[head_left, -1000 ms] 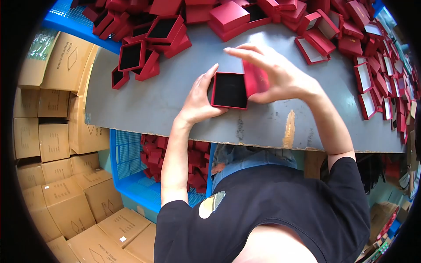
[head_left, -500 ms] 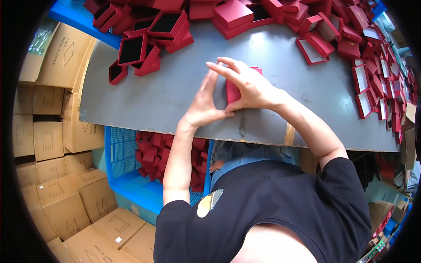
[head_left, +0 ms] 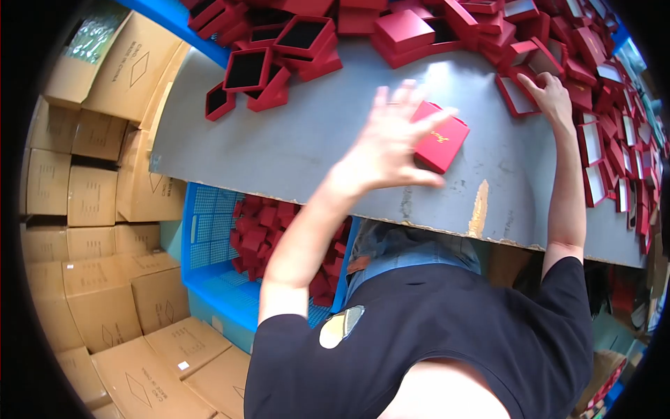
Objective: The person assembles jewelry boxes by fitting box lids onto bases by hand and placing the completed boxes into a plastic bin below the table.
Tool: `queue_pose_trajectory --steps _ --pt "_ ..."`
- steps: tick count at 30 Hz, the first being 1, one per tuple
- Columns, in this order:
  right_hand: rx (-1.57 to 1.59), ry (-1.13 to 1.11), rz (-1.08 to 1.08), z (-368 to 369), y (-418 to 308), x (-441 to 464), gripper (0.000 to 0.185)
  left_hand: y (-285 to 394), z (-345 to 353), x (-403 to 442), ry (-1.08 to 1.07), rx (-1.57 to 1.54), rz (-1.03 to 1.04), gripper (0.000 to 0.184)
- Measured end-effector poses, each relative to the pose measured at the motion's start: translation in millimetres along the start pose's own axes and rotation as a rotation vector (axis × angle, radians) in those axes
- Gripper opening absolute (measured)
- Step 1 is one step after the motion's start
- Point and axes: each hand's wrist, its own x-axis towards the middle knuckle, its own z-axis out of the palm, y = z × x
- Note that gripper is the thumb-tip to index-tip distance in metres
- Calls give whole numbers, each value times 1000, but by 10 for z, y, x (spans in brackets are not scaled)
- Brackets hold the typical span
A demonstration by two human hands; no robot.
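Observation:
A red box with gold lettering (head_left: 442,137) lies on the grey table (head_left: 279,150), its lid side up. My left hand (head_left: 392,143) is spread at the box's left side, fingers apart, thumb near its lower edge. My right hand (head_left: 551,99) reaches to the right-hand pile, with its fingers over a red lid with a pale inside (head_left: 516,96). Whether those fingers grip the lid is hard to make out.
Open red boxes with black inserts (head_left: 248,70) are heaped at the back left. Red lids (head_left: 594,140) cover the right side. Below the table edge is a blue crate (head_left: 209,230) of small red boxes. Cardboard cartons (head_left: 91,188) stand at the left.
The open box now has its lid on and sits free of my right hand. My right hand has moved right to the pile, while my left hand has spread beside the box. The view has shifted.

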Motion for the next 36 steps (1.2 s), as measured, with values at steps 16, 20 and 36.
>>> queue_pose_trajectory --steps 16,20,36 --pt "842 -239 -3 -672 -588 -300 65 259 -759 -1723 -96 391 -909 82" --pt "968 -826 -188 -815 -1313 -762 39 269 -404 -810 332 -327 -404 105" --pt "1439 -476 -458 -645 -1459 -1717 47 206 348 -416 470 -610 -238 31"
